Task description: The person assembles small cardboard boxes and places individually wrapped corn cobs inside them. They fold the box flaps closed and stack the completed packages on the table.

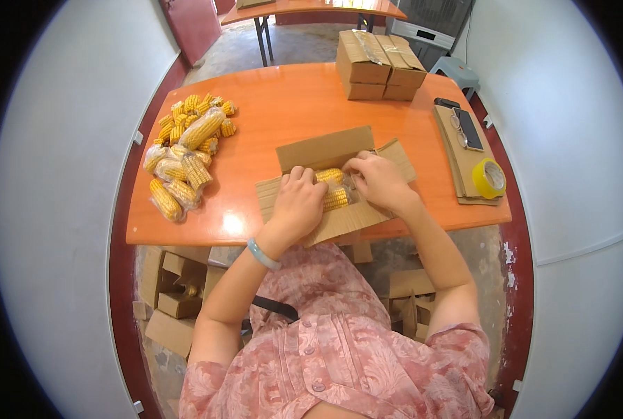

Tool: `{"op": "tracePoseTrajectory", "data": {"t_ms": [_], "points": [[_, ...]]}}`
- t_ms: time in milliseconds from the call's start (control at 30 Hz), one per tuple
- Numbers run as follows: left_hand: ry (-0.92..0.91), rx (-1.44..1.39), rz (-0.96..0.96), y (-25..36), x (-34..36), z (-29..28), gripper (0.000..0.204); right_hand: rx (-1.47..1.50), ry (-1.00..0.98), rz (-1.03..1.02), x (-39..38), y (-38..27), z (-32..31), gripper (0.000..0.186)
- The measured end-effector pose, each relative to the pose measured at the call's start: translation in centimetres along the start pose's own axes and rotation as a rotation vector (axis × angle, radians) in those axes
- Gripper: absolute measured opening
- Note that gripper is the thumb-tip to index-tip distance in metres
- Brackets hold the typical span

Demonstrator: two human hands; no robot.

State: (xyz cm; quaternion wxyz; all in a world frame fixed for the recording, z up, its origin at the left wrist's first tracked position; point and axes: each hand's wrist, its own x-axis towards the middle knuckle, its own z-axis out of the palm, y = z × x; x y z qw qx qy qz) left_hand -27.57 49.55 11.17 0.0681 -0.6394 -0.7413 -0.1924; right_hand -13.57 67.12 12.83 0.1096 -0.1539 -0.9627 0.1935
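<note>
An open cardboard box (324, 149) with its flaps spread lies at the near edge of the orange table. Inside it are yellow corn cobs (335, 200), with clear plastic wrap around them. My left hand (299, 204) reaches over the box's left side, its fingers curled against the left ends of the cobs. At the right side, my right hand (378, 180) has its fingertips pressed together beside the cobs; what lies between them is too small to make out. The hands and flaps hide part of the box's inside.
A pile of corn cobs (194, 170), several in clear plastic, lies on the table's left. Taped cardboard boxes (367, 70) stand at the back right. Flat cardboard (464, 183) at the right carries yellow tape (489, 178), glasses and a phone (468, 128). Cartons (179, 305) sit below.
</note>
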Motion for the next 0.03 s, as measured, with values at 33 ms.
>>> {"op": "tracePoseTrajectory", "data": {"t_ms": [33], "points": [[-0.002,-0.001,0.000,0.02,-0.01,0.07,0.014,0.045,-0.013,-0.042,0.20,-0.59,-1.14,0.030]]}}
